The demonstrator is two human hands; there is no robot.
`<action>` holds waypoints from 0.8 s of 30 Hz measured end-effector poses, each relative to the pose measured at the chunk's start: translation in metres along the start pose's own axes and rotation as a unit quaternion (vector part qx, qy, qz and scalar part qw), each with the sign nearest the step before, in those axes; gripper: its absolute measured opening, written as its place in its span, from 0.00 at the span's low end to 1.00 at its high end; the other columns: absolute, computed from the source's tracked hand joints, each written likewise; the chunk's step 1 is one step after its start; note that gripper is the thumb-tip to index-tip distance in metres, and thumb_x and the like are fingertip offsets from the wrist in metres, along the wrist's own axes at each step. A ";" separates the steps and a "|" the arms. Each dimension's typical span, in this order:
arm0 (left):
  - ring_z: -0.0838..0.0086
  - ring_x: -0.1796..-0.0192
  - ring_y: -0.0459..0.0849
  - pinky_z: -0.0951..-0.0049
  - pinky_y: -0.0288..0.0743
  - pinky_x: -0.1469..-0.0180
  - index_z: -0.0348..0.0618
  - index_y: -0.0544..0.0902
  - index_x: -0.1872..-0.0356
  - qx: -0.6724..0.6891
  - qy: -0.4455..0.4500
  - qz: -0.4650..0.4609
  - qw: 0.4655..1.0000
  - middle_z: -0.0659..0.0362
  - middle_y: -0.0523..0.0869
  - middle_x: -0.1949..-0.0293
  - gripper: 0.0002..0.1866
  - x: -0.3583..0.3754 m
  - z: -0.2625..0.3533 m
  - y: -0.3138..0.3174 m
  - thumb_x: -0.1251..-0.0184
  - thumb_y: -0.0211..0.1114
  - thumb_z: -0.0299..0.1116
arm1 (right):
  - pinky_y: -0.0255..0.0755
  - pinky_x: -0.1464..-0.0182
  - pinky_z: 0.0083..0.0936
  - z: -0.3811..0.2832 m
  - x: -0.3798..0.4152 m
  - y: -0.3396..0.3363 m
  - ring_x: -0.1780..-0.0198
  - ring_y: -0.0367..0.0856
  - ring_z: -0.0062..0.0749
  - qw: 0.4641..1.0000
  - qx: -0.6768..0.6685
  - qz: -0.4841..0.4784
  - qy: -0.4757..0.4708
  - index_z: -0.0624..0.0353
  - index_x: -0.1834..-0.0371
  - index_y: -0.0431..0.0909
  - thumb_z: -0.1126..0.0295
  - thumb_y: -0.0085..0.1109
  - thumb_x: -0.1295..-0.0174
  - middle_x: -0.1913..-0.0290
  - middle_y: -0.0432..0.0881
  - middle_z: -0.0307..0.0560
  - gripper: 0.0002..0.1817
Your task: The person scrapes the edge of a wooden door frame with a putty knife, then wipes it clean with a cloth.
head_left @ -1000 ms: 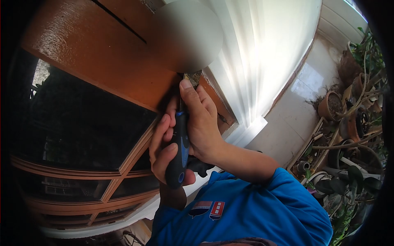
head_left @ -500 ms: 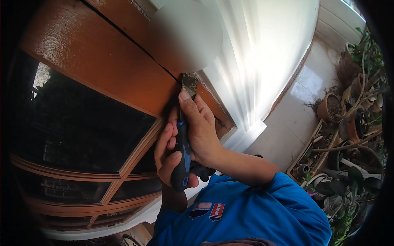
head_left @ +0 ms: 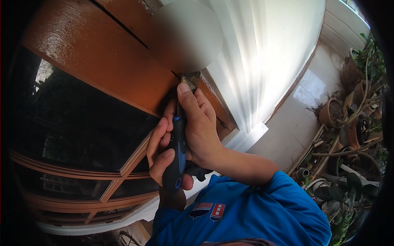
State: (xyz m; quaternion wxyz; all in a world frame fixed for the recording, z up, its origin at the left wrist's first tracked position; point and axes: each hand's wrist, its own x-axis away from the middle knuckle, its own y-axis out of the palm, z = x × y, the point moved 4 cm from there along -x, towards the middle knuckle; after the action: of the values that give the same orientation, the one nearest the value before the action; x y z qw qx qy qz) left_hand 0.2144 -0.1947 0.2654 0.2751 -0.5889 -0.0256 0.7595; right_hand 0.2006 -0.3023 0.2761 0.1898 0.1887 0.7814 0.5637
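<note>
A putty knife (head_left: pixel 176 153) with a black and blue handle stands almost upright against the orange-brown wooden frame. Its flat metal blade (head_left: pixel 190 78) carries yellowish flecks near the upper end. My right hand (head_left: pixel 201 127) is closed round the blade, thumb on the near face and fingers behind. Lower down, my left hand (head_left: pixel 158 158) grips the handle, its thumb lying along the side. A blurred round patch hides the blade's tip and the wood just above it. Beside my right wrist is a dark object, partly hidden, whose kind I cannot make out.
Dark glass panes (head_left: pixel 90 127) in wooden frames fill the left side. A bright white ridged surface (head_left: pixel 254 57) rises at the right of the blade. Potted plants (head_left: pixel 331 112) crowd the far right, beside pale floor tiles (head_left: pixel 283 133).
The handle's lower end and my left hand have shifted slightly left, so the putty knife leans more. My right hand keeps its hold on the blade. The view has shifted a little.
</note>
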 end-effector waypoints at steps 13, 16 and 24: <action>0.45 0.33 0.71 0.51 0.70 0.34 0.51 0.66 0.41 -0.019 -0.005 0.016 1.000 0.34 0.66 0.34 0.34 -0.007 0.012 0.005 0.34 0.51 0.68 | 0.71 0.86 0.17 -0.004 0.004 0.003 0.87 0.76 0.26 1.000 0.009 0.021 0.016 0.58 0.66 0.67 0.53 0.46 0.25 0.82 0.75 0.44 0.19; 0.43 0.33 0.70 0.50 0.71 0.34 0.50 0.66 0.41 -0.022 -0.009 0.006 1.000 0.32 0.66 0.35 0.35 -0.008 0.014 0.002 0.34 0.52 0.68 | 0.71 0.86 0.17 -0.003 0.004 0.003 0.87 0.76 0.27 0.999 0.005 0.027 0.021 0.58 0.65 0.67 0.53 0.47 0.25 0.81 0.76 0.44 0.19; 0.42 0.32 0.70 0.50 0.70 0.33 0.48 0.66 0.40 0.006 -0.006 -0.002 1.000 0.31 0.64 0.34 0.35 0.003 -0.001 -0.002 0.35 0.54 0.67 | 0.70 0.87 0.16 -0.002 -0.001 0.000 0.87 0.76 0.24 0.999 0.032 0.008 -0.010 0.57 0.66 0.67 0.54 0.46 0.25 0.82 0.75 0.42 0.18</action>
State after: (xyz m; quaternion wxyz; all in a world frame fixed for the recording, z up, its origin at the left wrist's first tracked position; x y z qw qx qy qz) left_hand 0.2159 -0.1917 0.2629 0.2801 -0.5825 -0.0240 0.7627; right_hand 0.2005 -0.3046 0.2772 0.1869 0.2064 0.7957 0.5379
